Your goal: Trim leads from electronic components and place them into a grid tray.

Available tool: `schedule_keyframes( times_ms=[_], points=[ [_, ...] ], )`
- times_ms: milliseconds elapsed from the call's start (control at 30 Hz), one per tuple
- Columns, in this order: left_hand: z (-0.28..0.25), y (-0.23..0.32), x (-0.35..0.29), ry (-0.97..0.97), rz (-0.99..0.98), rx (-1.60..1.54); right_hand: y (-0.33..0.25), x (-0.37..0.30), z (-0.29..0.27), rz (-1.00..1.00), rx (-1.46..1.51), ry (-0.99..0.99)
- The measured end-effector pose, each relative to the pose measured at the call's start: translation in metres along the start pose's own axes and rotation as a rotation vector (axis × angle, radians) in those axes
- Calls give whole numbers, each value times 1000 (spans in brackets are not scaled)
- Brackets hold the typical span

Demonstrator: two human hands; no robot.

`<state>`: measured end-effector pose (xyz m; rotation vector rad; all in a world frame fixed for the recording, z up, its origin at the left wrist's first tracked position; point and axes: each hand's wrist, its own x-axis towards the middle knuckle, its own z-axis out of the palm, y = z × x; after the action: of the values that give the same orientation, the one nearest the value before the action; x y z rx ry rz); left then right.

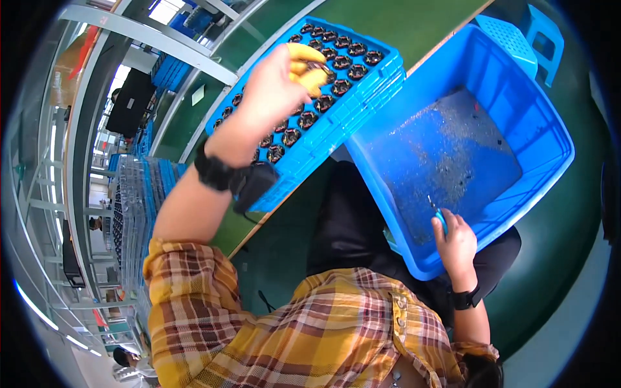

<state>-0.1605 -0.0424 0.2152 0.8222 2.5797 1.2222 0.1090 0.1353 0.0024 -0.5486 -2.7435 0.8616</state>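
My left hand reaches over a blue tray, with yellow coverings on its fingers. The fingers are curled together, and a small dark, shiny piece shows between them; whether it is lifted or still seated in the tray cannot be told. Rows of round dark parts with coppery bits fill the tray's pockets. Lower right, my right hand is closed around a small blue-handled tool with a thin metal tip pointing up and away. That hand is above the near side of a large blue bin.
Fine debris lies scattered over the bin's floor. The tray sits atop others on a green bench with a wooden edge. A light-blue plastic stool stands beyond the bin. Stacked trays and metal frames line the left.
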Motion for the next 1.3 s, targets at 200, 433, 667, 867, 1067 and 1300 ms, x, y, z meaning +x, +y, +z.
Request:
schedule_keyframes(
  times_ms=[200, 433, 667, 867, 1067, 1300],
  points=[
    [-46, -65, 107, 205, -121, 157, -3, 3, 3, 15, -31, -16],
    [-41, -107, 158, 238, -205, 195, -3, 5, 6, 33, -65, -80],
    [-51, -89, 152, 242, -204, 665, -19, 0, -6, 49, -87, -146],
    [-57, -91, 147, 184, -144, 586, -23, -2, -9, 63, -98, -177],
    [-68, -101, 153, 61, -173, 457, -33, -3, -17, 76, -85, -192],
    [-65, -86, 146, 32, -151, 523, -37, -5, -20, 79, -80, -185]
  ],
)
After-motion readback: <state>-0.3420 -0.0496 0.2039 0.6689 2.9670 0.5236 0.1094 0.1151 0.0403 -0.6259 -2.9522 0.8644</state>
